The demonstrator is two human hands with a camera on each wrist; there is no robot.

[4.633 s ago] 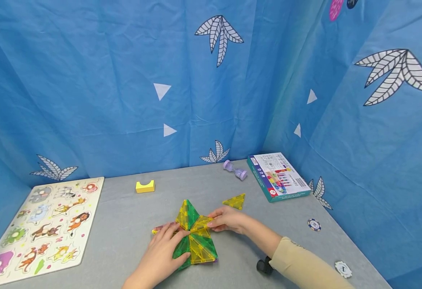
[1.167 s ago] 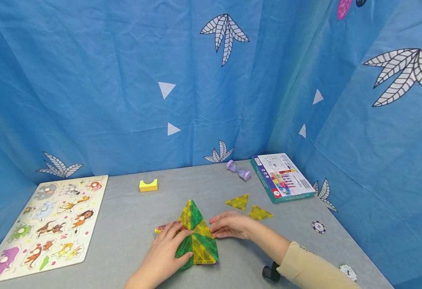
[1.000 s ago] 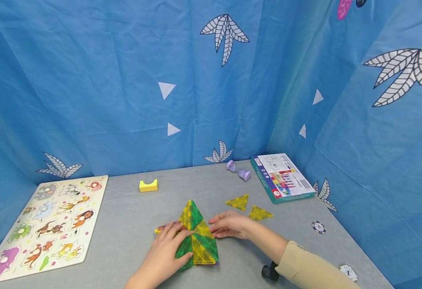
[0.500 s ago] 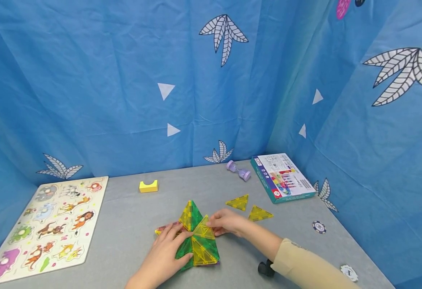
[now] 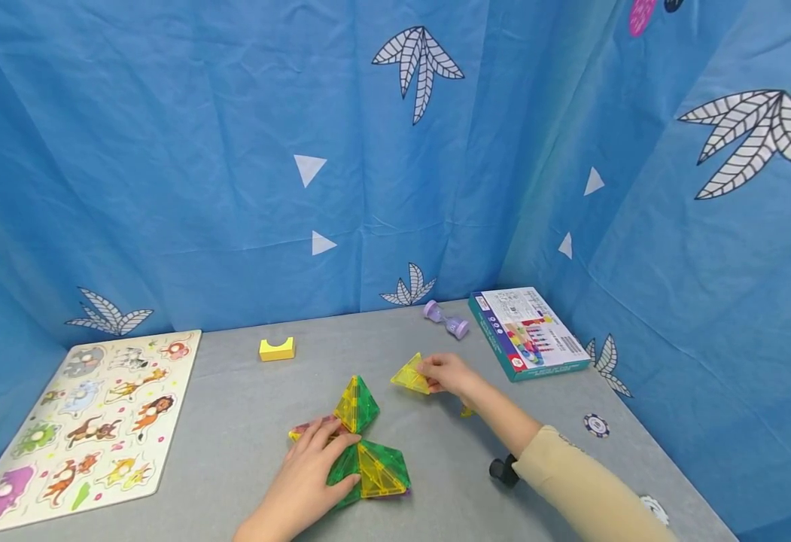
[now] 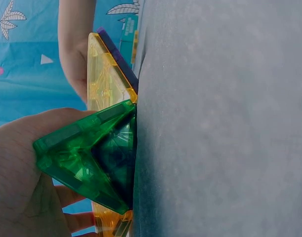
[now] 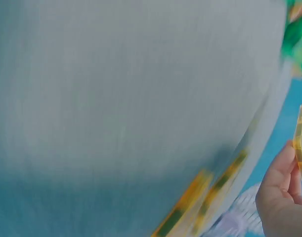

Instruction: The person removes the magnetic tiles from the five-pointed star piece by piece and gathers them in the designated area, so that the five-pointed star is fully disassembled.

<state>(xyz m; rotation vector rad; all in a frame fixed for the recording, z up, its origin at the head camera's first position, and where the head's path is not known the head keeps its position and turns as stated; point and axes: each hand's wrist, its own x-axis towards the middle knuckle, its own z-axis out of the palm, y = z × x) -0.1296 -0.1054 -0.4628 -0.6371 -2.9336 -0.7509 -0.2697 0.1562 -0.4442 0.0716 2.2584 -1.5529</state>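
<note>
My left hand (image 5: pixel 307 474) lies over the left side of a star-shaped build of magnetic tiles (image 5: pixel 383 470), its fingers and thumb spread around part of it. Green and yellow triangles form its points, with a reddish one partly under the fingers. A green tile (image 6: pixel 84 153) stands before the palm in the left wrist view. Beyond the build, my right hand (image 5: pixel 445 374) pinches a yellow triangular magnetic tile (image 5: pixel 412 375) above the table. Two loose yellow tiles (image 7: pixel 185 207) lie below it in the right wrist view; in the head view the right hand and forearm mostly hide them.
An animal peg puzzle board (image 5: pixel 90 421) occupies the left side. A yellow arch block (image 5: pixel 277 349), a purple sand timer (image 5: pixel 445 319) and a boxed toy (image 5: pixel 529 333) stand at the back. Round chips (image 5: pixel 596 425) lie right; a black object (image 5: pixel 503 471) is by the right forearm.
My right hand has taken a yellow tile off the build's right side and carried it up and right, leaving a gap there. Earlier, another yellow tile came to lie on the table. Left hand stays put.
</note>
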